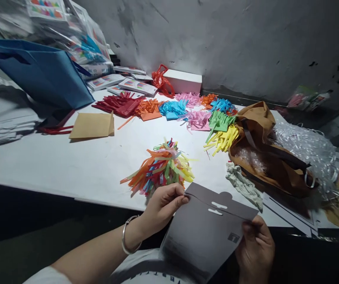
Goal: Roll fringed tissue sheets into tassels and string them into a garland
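— Where's the grey card sleeve?
— Bottom centre of the frame, lifted off the counter, between both hands. The left hand pinches its top-left corner, and the right hand curls around the lower-right edge.
— And the mixed paper strips?
— Heaped on the counter just above the left hand, not touching it.
— Any tip?
— A light pinch at the corner, I'd judge, spares the flap a crease. Let the right hand carry the weight.
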Motion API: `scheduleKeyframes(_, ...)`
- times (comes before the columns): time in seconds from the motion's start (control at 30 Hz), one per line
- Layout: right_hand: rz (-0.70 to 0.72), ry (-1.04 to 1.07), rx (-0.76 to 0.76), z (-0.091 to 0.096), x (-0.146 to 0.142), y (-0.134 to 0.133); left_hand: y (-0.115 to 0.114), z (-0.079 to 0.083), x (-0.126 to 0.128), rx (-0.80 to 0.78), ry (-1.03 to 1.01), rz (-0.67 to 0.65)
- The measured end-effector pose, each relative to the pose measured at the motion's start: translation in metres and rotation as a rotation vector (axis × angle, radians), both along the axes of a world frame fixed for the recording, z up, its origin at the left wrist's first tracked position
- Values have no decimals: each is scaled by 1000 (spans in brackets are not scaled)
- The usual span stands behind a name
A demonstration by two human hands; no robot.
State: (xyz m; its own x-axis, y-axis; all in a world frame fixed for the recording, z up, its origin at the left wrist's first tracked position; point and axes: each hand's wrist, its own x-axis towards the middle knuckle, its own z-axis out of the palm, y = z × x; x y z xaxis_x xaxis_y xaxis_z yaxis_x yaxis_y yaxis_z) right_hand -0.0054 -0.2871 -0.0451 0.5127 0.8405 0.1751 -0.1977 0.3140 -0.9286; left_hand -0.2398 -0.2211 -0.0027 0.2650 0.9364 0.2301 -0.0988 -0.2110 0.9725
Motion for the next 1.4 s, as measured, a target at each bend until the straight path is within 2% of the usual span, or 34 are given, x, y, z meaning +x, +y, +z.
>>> scheduleKeyframes(0.07,68,-45,-66,-6,5,-2,0,1,0,17,8,77)
scheduleKeyframes(0.13,50,-78,-100,-10,7,-5,1,3,1,36,20,73)
scheduleKeyframes(0.23,-116,-37,-68,-8,4,-5,3,6,-1,34,58,-122)
scheduleKeyframes(0.3,-143,-10,-40,-6,1,-4,5,8,-4,37,101,-225)
scheduleKeyframes(0.37,-74,-17,-36,-6,2,-2,8,8,-7,68,138,-198)
scheduleKeyframes(0.43,55,-75,-62,-10,4,-2,10,7,-9,109,153,-97)
scheduleKeyframes(0.5,123,-142,-101,-15,7,-5,12,4,-11,140,155,-29)
scheduleKeyframes(0.67,48,-201,-116,-19,7,-12,13,2,-13,158,193,-91)
scheduleKeyframes(0.83,54,-240,-105,-11,8,-6,16,8,-14,196,217,-29)
scheduleKeyframes(1.07,24,-255,-73,-11,5,4,23,5,-20,311,196,-144)
scheduleKeyframes(1.23,46,-252,-73,-13,4,7,27,12,-20,370,235,-179)
scheduleKeyframes(1.4,31,-250,-74,-12,4,7,29,16,-15,509,339,-131)
